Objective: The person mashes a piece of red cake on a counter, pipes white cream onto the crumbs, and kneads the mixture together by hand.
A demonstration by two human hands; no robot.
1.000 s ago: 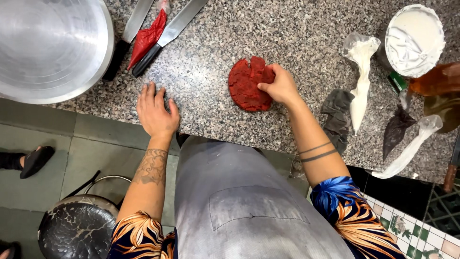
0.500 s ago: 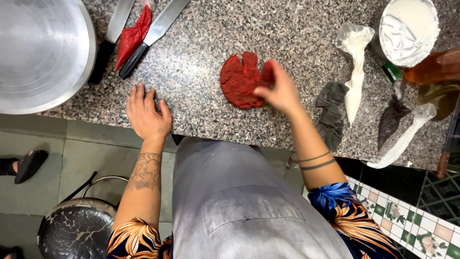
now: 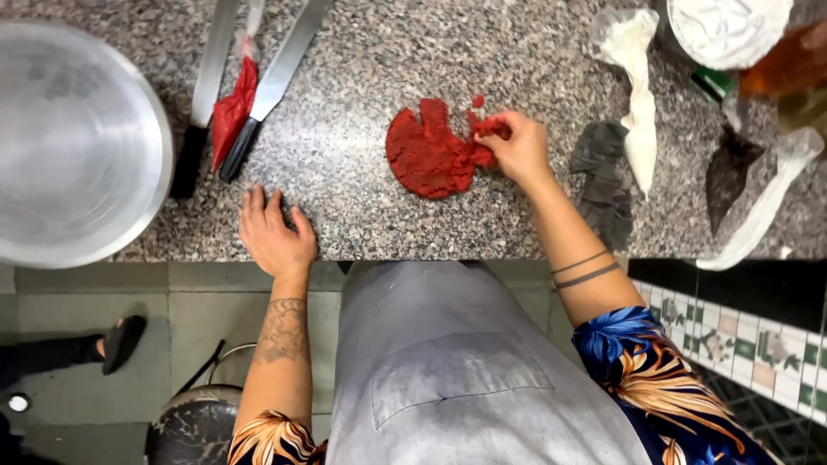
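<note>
1. Speckled granite counter [image 3: 362, 198], spanning the frame, with a grey apron and floral sleeves below its near edge.
2. Large empty metal bowl [image 3: 73, 142] at far left, partly overhanging the counter edge.
3. Flat red disc of dough [image 3: 428, 155], mid-counter, just right of centre, ragged and broken along its right rim. Looks soft and light, likely tacky and quick to tear, so best lifted from underneath at the rim rather than tugged by one corner.
4. Two long spatulas [image 3: 277, 82] with black handles, lying at upper left beside the bowl, with a red piping bag [image 3: 233, 112] between them.
5. White piping bag [image 3: 636, 95] at upper right, above a crumpled grey cloth [image 3: 603, 185]; dark piping bag [image 3: 728, 176] and another pale one further right.
6. Round tub of white cream [image 3: 724, 30], cut off by the top edge.
7. Right hand [image 3: 515, 148], fingers curled and pinching a torn scrap at the right rim of the disc.
8. Left hand [image 3: 274, 234], flat with fingers spread, resting palm-down on the near counter edge, holding nothing, well apart from the disc.
</note>
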